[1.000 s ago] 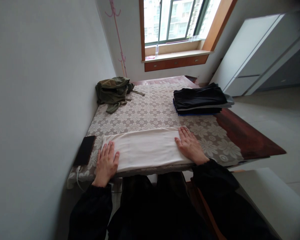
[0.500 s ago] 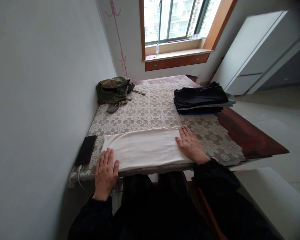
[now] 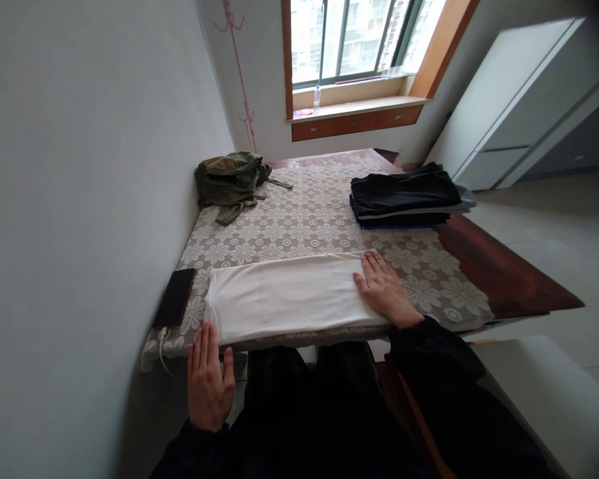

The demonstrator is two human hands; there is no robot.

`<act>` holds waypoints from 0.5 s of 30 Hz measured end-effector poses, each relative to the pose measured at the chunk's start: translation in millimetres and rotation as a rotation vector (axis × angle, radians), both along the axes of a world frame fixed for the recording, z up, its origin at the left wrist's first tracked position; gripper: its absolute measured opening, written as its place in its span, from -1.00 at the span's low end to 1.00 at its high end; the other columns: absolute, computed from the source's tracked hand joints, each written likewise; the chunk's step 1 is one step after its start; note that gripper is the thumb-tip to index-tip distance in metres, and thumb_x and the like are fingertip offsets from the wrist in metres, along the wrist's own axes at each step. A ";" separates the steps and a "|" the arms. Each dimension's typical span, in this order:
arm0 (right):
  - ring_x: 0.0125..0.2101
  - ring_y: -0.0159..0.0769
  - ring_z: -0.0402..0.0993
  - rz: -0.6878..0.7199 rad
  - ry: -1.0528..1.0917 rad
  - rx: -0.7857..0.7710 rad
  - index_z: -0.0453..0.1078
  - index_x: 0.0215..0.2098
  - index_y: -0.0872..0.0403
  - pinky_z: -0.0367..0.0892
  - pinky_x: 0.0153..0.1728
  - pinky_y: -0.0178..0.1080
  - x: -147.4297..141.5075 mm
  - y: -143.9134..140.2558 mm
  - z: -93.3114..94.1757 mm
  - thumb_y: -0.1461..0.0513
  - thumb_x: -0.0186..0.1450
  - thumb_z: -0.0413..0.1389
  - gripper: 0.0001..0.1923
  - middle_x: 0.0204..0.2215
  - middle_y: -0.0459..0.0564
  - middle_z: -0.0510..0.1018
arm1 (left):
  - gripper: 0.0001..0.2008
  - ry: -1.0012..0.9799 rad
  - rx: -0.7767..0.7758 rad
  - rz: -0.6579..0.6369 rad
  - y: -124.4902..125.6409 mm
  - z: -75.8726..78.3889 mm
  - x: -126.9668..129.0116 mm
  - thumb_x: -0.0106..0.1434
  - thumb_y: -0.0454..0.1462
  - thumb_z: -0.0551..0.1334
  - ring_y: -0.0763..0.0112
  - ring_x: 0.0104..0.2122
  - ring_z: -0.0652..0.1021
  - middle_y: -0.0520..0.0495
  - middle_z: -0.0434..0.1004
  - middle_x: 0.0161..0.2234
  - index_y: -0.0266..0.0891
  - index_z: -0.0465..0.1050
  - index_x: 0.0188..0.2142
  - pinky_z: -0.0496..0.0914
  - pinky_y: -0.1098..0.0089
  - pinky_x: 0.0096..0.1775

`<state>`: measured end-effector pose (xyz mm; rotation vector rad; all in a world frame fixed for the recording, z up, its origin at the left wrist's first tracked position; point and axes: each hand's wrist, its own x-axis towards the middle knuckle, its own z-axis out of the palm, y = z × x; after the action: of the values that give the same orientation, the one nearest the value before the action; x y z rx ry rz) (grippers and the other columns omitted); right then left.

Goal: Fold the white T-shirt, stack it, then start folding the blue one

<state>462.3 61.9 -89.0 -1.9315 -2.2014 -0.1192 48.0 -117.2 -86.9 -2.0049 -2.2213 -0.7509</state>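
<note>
A white cloth garment (image 3: 294,296), folded into a long flat strip, lies along the near edge of the table. My right hand (image 3: 385,287) rests palm down on its right end, fingers stretched out. At its near left corner is my left hand (image 3: 209,379), open, with the fingertips at the cloth's edge and the palm out over the table edge. Neither hand grasps anything. What kind of garment it is cannot be told from its folded shape.
A phone (image 3: 174,298) with a white cable (image 3: 164,346) lies at the left by the wall. Farther back sit a green backpack (image 3: 232,183) and a stack of folded dark clothes (image 3: 404,196). A patterned tablecloth (image 3: 299,229) covers most of the wooden table (image 3: 509,276).
My left hand has slid toward me, off the left end of the white cloth to its near corner. My right hand stays in place on the cloth.
</note>
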 end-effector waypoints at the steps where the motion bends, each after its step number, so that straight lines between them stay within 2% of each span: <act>1: 0.47 -0.06 -0.03 0.001 0.000 0.004 0.07 0.47 0.35 -0.05 0.45 0.03 -0.3 -0.3 0.4 0.05 0.53 -0.25 -0.28 0.46 0.26 0.16 | -0.31 -0.016 0.003 -0.001 -3.8 -1.6 0.6 0.51 -0.17 -0.01 0.01 0.47 0.11 -0.24 0.02 0.50 -0.16 -0.23 0.54 0.03 -0.09 0.43; 4: 0.47 -0.06 -0.01 0.001 0.004 0.018 0.07 0.48 0.33 -0.05 0.45 0.04 -0.7 -0.9 0.5 0.04 0.53 -0.25 -0.29 0.46 0.24 0.17 | -0.30 -0.107 0.022 -0.010 -15.4 -6.4 4.2 0.50 -0.17 0.04 0.00 0.48 0.05 -0.24 -0.01 0.51 -0.17 -0.16 0.53 0.04 -0.07 0.44; 6: 0.46 -0.06 0.00 -0.001 0.007 0.022 0.07 0.48 0.32 -0.05 0.44 0.04 -0.5 -0.8 0.0 0.04 0.53 -0.25 -0.29 0.46 0.25 0.17 | -0.34 -0.231 0.068 0.018 -23.0 -10.8 8.3 0.48 -0.14 0.08 -0.01 0.48 0.07 -0.24 0.02 0.50 -0.16 0.00 0.50 0.04 -0.05 0.44; 8: 0.46 -0.06 0.00 0.001 0.010 0.023 0.07 0.48 0.32 -0.04 0.44 0.04 -0.1 -0.5 -0.5 0.04 0.53 -0.25 -0.29 0.46 0.25 0.17 | -0.42 -0.418 0.177 0.122 -29.5 -16.5 12.8 0.43 -0.09 0.15 -0.04 0.44 0.19 -0.26 0.14 0.46 -0.15 0.21 0.39 0.12 -0.04 0.41; 10: 0.47 -0.06 -0.01 0.007 0.012 0.020 0.07 0.48 0.31 -0.04 0.44 0.04 0.2 -0.2 -0.7 0.04 0.53 -0.25 -0.29 0.45 0.24 0.17 | -0.52 -0.676 0.239 0.263 -33.3 -21.8 16.6 0.36 -0.01 0.23 -0.05 0.29 0.41 -0.28 0.40 0.28 -0.15 0.41 0.18 0.30 -0.02 0.31; 12: 0.47 -0.06 -0.02 0.010 0.011 0.015 0.07 0.48 0.32 -0.05 0.44 0.03 0.3 0.0 -0.4 0.03 0.53 -0.25 -0.28 0.46 0.24 0.16 | -0.57 -0.985 0.179 0.357 -32.9 -24.1 19.2 0.28 0.07 0.29 0.03 0.04 0.60 -0.21 0.61 -0.01 -0.17 0.49 -0.04 0.47 0.06 0.13; 14: 0.47 -0.05 -0.03 0.007 0.012 0.011 0.08 0.47 0.34 -0.05 0.44 0.03 0.2 0.0 0.1 0.03 0.53 -0.26 -0.28 0.46 0.25 0.15 | -0.54 -1.261 0.059 0.391 -28.3 -21.2 20.9 0.19 0.12 0.35 0.14 -0.15 0.65 -0.13 0.65 -0.21 -0.19 0.53 -0.16 0.56 0.18 -0.07; 15: 0.47 -0.05 -0.03 0.006 0.013 0.011 0.08 0.47 0.34 -0.05 0.45 0.03 0.1 -0.1 0.2 0.03 0.53 -0.26 -0.28 0.46 0.25 0.15 | -0.51 -1.362 0.015 0.398 -24.8 -17.7 21.4 0.15 0.14 0.39 0.16 -0.20 0.66 -0.12 0.66 -0.25 -0.21 0.55 -0.18 0.57 0.23 -0.15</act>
<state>462.4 61.9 -88.8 -1.9145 -2.1932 -0.1174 69.4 -142.0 -104.6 -0.8861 -2.8843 -2.5024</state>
